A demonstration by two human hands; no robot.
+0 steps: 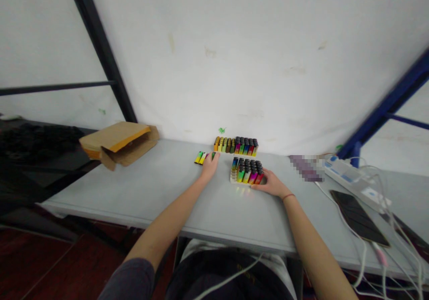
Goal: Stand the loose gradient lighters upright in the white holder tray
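Observation:
My left hand [209, 166] is over a few colourful lighters [201, 158] lying on the table. Its fingers are closed, and a bit of green lighter shows between them; the hand covers the rest. My right hand [273, 183] grips the right side of a pale tray [234, 177], thumb at the front corner. Rows of upright lighters [248, 175] with black tops fill most of this tray, while a few slots at its left front hold none. Behind it, against the wall, stand a block of yellow-to-green lighters [224, 145] and a block of multicoloured lighters [246, 146].
An open cardboard box [117, 139] lies on its side at the left of the grey table [150, 192]. To the right are a phone [359, 217], a power strip [355, 181] and loose white cables [363, 255]. The wall [214, 58] bounds the back.

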